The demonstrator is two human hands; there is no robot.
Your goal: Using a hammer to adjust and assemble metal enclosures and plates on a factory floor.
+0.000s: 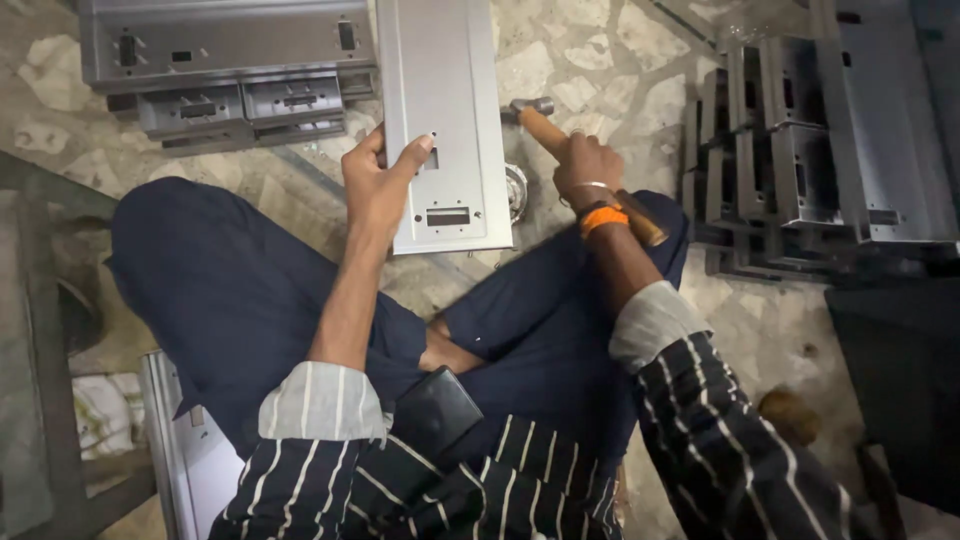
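- The left hand (375,185) grips the near left edge of a grey metal panel (440,110), fingers clamped on it, forefinger on its face.
- The right hand (588,165) is closed around a hammer (560,140), its head just beyond the fingertips, beside the panel's right edge.
- Beyond both hands, stacks of metal parts (230,70) lie left; more stacked parts (800,150) stand right, seemingly finished or waiting.

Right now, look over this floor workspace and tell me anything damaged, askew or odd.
Nothing looks damaged or spilled. The left hand holds a flat grey metal panel, which looks unbent. The right hand grips a wooden-handled hammer. The stacks of metal parts sit a little unevenly, the only untidy thing.
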